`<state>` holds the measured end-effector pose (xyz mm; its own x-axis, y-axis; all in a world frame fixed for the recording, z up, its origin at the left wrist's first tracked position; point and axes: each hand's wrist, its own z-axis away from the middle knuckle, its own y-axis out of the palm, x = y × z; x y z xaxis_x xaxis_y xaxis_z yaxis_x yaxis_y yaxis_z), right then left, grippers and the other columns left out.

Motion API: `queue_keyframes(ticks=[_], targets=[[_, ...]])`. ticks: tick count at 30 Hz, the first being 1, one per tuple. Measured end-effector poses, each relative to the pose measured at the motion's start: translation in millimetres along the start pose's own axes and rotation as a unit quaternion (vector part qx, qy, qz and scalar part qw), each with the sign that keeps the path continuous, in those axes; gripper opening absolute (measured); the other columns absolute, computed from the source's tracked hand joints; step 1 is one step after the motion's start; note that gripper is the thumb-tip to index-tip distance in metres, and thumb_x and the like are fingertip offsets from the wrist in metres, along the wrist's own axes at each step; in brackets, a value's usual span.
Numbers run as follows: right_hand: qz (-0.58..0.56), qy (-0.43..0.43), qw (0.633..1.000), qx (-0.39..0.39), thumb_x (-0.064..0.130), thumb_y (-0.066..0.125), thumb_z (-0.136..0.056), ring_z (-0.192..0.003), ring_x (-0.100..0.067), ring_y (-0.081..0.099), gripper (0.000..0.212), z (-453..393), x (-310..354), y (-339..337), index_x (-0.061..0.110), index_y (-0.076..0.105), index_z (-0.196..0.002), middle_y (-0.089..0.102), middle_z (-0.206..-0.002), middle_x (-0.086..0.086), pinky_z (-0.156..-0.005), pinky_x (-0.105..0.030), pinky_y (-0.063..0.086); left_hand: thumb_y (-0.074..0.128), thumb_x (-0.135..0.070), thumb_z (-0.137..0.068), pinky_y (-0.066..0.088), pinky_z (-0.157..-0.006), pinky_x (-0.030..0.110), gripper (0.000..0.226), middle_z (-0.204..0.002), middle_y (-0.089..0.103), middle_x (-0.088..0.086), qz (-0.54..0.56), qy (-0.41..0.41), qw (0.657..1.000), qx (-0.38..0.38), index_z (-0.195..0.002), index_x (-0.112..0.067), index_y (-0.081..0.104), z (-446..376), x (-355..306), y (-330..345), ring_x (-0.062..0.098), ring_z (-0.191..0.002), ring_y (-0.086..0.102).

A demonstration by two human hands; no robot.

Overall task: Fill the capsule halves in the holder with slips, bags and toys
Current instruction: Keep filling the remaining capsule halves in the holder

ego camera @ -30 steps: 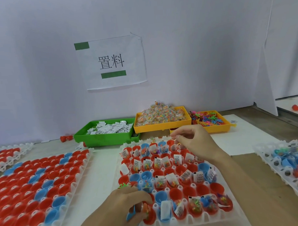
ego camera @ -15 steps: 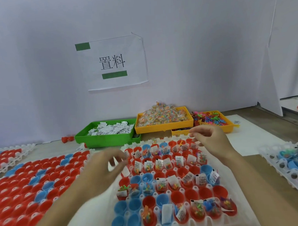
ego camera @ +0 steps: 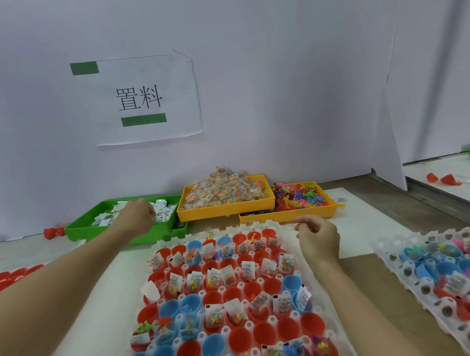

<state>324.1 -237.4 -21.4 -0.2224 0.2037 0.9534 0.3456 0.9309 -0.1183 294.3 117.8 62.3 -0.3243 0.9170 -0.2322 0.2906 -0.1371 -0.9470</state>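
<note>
Left hand [ego camera: 137, 215] clenches over slips [ego camera: 162, 210]; right hand [ego camera: 318, 237] curls (grasp unclear); holder [ego camera: 279, 227] half filled, near-edge cups bare.

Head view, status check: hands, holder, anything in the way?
Left hand curled over slips in green tray. Right hand loosely curled above holder, grip unclear. Many capsule halves unfilled. Nothing in the way.

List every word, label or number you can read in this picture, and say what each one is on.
"置料": black characters on the white paper sign taped to the wall with green tape.
Print on the paper slips in the green tray: too small to read.
Black-marked labels on the slips and bags in the capsule holder: blurred, unreadable.
</note>
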Motion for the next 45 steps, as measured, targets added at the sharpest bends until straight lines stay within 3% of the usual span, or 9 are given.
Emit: queue_keyframes(ticks=[3, 8, 14, 21, 26, 29, 36, 39, 45], targets=[[-0.002, 0.004, 1.0, 0.006, 0.004, 0.054, -0.092, -0.083, -0.011, 0.063, 0.033, -2.0, -1.4, 0.2, 0.031, 0.066, -0.078, 0.068, -0.084, 0.009, -0.067, -0.021, 0.049, 0.068, -0.016, -0.093, 0.055, -0.081, 0.038, 0.022, -0.099, 0.074, 0.02, -0.012, -0.023, 0.999, 0.032, -0.085, 0.004, 0.074, -12.4, -4.5, 0.5, 0.032, -0.092, 0.068], [-0.002, 0.007, 1.0, 0.017, 0.004, 0.054, -0.092, -0.083, -0.008, 0.061, 0.028, -0.9, -1.2, 1.1, 0.025, 0.069, -0.082, 0.068, -0.083, 0.009, -0.064, -0.017, 0.045, 0.056, 0.008, -0.089, 0.057, -0.079, 0.044, 0.017, -0.097, 0.07, 0.027, 0.026, -0.064, 0.998, 0.011, -0.095, 0.012, 0.072, -17.4, -6.8, 1.8, 0.036, -0.092, 0.068], [-0.001, 0.007, 1.0, 0.023, 0.003, 0.054, -0.092, -0.084, -0.007, 0.06, 0.027, 0.2, 0.5, 0.9, 0.023, 0.07, -0.084, 0.068, -0.084, 0.007, -0.062, -0.016, 0.042, 0.053, 0.016, -0.083, 0.058, -0.076, 0.044, 0.023, -0.093, 0.072, 0.027, 0.054, -0.053, 0.997, -0.033, -0.082, 0.008, 0.074, -8.7, -10.1, -2.1, 0.034, -0.083, 0.067], [0.001, 0.003, 1.0, 0.03, 0.002, 0.054, -0.092, -0.085, -0.008, 0.06, 0.028, 2.1, 1.8, 0.6, 0.023, 0.07, -0.082, 0.068, -0.085, 0.005, -0.062, -0.018, 0.041, 0.053, 0.012, -0.086, 0.057, -0.082, 0.044, 0.028, -0.109, 0.068, 0.026, 0.103, -0.042, 0.989, -0.096, -0.106, 0.006, 0.071, -3.0, -4.8, -9.3, 0.038, -0.088, 0.066], [0.009, -0.002, 0.999, 0.032, 0.003, 0.054, -0.093, -0.085, -0.009, 0.059, 0.027, 2.0, 2.1, 1.7, 0.022, 0.07, -0.083, 0.068, -0.084, 0.005, -0.063, -0.018, 0.042, 0.054, 0.004, -0.092, 0.05, -0.068, 0.034, 0.017, -0.099, 0.069, 0.021, 0.15, -0.051, 0.982, -0.106, -0.098, 0.004, 0.07, -3.0, -0.7, -9.1, 0.027, -0.074, 0.06], [0.009, -0.002, 0.999, 0.035, 0.003, 0.054, -0.093, -0.086, -0.01, 0.06, 0.026, 2.2, 2.0, 1.8, 0.021, 0.07, -0.084, 0.068, -0.085, 0.005, -0.064, -0.02, 0.044, 0.057, -0.004, -0.095, 0.046, -0.067, 0.031, 0.011, -0.097, 0.067, 0.017, 0.204, -0.071, 0.97, -0.108, -0.099, -0.002, 0.067, -1.8, 2.1, -9.0, 0.026, -0.078, 0.058], [0.001, -0.003, 0.999, 0.044, 0.003, 0.054, -0.091, -0.088, -0.015, 0.062, 0.027, 4.2, 3.7, 0.6, 0.022, 0.071, -0.083, 0.069, -0.087, 0.004, -0.074, -0.03, 0.051, 0.065, -0.005, -0.091, 0.04, -0.051, 0.023, 0.004, -0.087, 0.068, 0.009, 0.308, -0.09, 0.939, -0.12, -0.093, -0.008, 0.066, 4.7, 4.7, -13.1, 0.018, -0.064, 0.055], [0.002, -0.004, 0.999, 0.044, 0.003, 0.054, -0.091, -0.088, -0.015, 0.061, 0.028, 4.5, 3.7, 0.8, 0.023, 0.071, -0.083, 0.069, -0.087, 0.004, -0.076, -0.031, 0.052, 0.069, -0.007, -0.089, 0.044, -0.054, 0.024, 0.007, -0.081, 0.069, 0.005, 0.315, -0.085, 0.938, -0.117, -0.096, -0.009, 0.069, 8.4, 5.3, -15.5, 0.017, -0.066, 0.057], [-0.001, -0.006, 0.999, 0.044, 0.003, 0.054, -0.091, -0.089, -0.018, 0.062, 0.027, 3.7, 3.6, 0.1, 0.023, 0.071, -0.083, 0.069, -0.087, 0.003, -0.076, -0.033, 0.053, 0.07, -0.008, -0.089, 0.048, -0.073, 0.028, 0.005, -0.095, 0.072, 0.008, 0.308, -0.073, 0.94, -0.124, -0.091, -0.012, 0.073, 22.2, 0.0, -20.1, 0.022, -0.089, 0.065]])
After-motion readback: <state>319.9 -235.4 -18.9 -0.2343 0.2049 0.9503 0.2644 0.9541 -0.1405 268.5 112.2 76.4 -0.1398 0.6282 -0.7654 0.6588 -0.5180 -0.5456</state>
